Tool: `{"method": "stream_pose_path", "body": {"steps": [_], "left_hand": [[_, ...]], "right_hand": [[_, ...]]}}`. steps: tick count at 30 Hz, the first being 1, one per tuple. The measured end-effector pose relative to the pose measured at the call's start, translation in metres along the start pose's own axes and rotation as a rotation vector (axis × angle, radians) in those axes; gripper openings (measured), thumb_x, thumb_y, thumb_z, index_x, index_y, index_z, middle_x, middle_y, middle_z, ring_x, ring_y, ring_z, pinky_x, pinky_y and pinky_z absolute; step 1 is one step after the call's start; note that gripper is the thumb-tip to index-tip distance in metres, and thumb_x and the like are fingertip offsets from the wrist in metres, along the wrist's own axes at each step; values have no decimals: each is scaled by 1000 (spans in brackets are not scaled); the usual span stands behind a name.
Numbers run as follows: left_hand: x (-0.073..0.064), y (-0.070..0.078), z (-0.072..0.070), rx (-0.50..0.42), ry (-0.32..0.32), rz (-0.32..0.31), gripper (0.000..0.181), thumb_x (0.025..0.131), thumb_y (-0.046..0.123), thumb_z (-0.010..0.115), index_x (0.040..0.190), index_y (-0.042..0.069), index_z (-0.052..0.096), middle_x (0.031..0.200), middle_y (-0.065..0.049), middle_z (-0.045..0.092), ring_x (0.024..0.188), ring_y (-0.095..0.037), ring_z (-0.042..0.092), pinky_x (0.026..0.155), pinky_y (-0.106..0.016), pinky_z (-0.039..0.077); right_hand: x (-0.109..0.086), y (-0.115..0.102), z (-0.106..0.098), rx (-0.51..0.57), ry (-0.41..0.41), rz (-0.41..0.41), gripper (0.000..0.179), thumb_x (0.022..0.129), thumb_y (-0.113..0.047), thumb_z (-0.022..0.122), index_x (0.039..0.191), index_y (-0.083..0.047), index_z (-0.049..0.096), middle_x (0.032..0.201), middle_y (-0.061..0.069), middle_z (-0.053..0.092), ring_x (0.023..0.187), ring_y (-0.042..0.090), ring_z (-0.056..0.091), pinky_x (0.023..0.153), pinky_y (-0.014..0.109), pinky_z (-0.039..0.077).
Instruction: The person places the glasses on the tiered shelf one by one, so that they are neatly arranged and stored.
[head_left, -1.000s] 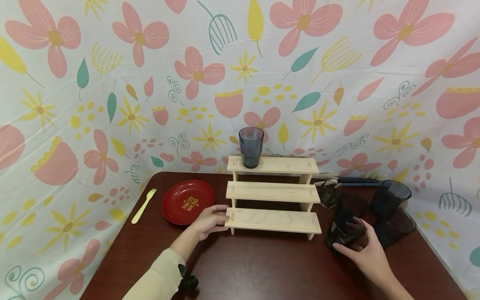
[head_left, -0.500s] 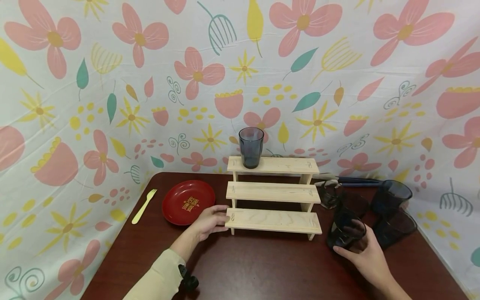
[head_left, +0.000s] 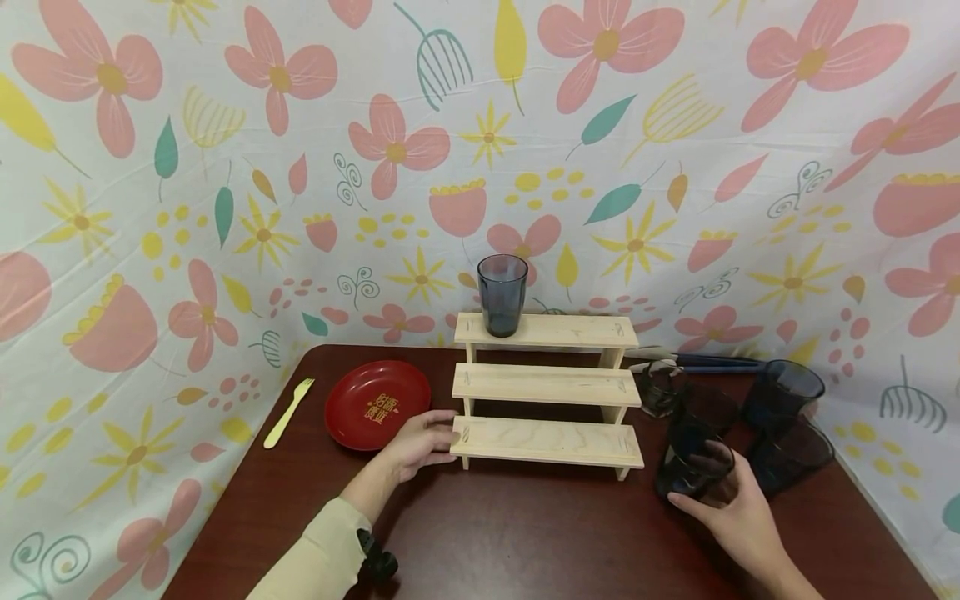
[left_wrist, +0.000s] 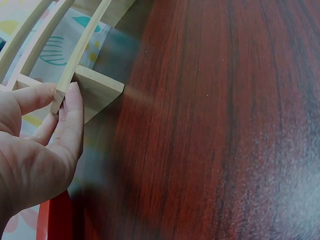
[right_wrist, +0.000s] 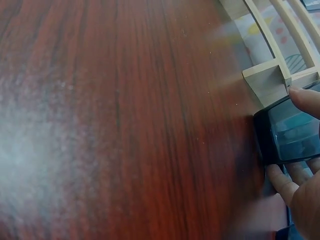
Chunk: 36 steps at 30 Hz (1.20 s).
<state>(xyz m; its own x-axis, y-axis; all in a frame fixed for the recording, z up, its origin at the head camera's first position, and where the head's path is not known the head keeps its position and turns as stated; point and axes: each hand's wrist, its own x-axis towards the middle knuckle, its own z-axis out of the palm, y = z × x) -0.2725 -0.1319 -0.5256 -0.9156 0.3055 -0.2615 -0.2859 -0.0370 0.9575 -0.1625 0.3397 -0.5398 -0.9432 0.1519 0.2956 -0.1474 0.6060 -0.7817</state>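
A three-tier wooden display stand [head_left: 547, 437] is in the middle of the table. My left hand [head_left: 415, 446] pinches the left end of its lowest board; the left wrist view shows thumb and fingers [left_wrist: 74, 120] on both faces of that board. At the right, my right hand [head_left: 738, 508] grips a dark tinted drinking glass [head_left: 686, 475], thumb on the near side and fingers round the far side. The right wrist view has this glass [right_wrist: 295, 132] close by the stand's end. Another blue-grey glass [head_left: 502, 296] is upright on the top board's left part.
Several more tinted glasses [head_left: 791, 454] crowd the table's right side, with a small clear glass [head_left: 660, 387] beside the stand. Dark-handled utensils [head_left: 720, 364] lie behind them. On the left are a red plate [head_left: 352, 408] and a yellow fork [head_left: 287, 414]. A patterned cloth [head_left: 300, 208] hangs behind.
The held glass and my right hand have shifted very slightly to the right. My left hand stays on the stand, and everything else keeps its place.
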Motion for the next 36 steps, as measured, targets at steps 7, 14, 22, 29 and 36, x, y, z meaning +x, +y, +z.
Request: {"method": "stream_pose_path", "body": {"steps": [7, 14, 22, 29, 36], "left_hand": [[0, 0, 0, 0, -4, 10, 61, 96, 3, 67, 150, -9, 42, 124, -22, 62, 93, -23, 70, 84, -41, 62], [1, -2, -2, -4, -6, 8, 62, 96, 3, 68, 150, -8, 42, 125, -23, 61, 94, -24, 70, 85, -41, 61], [2, -2, -2, 3, -4, 1, 62, 96, 3, 68, 150, -8, 42, 124, -22, 61, 94, -24, 71, 84, -41, 62], [0, 0, 0, 1, 0, 4, 59, 96, 3, 67, 149, -8, 44, 125, -22, 61, 94, -24, 71, 86, -42, 61], [-1, 1, 0, -1, -6, 9, 60, 96, 2, 67, 150, -8, 43, 124, -22, 62, 93, -24, 70, 86, -42, 61]], "right_hand": [[-2, -9, -8, 6, -11, 4, 100, 82, -20, 91, 157, -4, 27, 132, 21, 60, 98, -6, 62, 74, 13, 53], [1, -24, -22, 24, -22, -55, 97, 82, -15, 91, 158, -12, 30, 128, 0, 62, 99, -4, 64, 74, 17, 55], [6, -51, -39, 46, -67, -40, 96, 85, -16, 88, 161, -16, 28, 130, 2, 61, 102, -4, 64, 77, 15, 56], [18, -72, -52, 99, -97, -91, 95, 83, -6, 88, 159, -16, 31, 127, -16, 60, 98, 7, 69, 78, 17, 57], [36, -93, -58, 106, -107, -125, 96, 82, -4, 89, 158, -17, 32, 128, -14, 60, 93, 11, 70, 77, 17, 57]]}}
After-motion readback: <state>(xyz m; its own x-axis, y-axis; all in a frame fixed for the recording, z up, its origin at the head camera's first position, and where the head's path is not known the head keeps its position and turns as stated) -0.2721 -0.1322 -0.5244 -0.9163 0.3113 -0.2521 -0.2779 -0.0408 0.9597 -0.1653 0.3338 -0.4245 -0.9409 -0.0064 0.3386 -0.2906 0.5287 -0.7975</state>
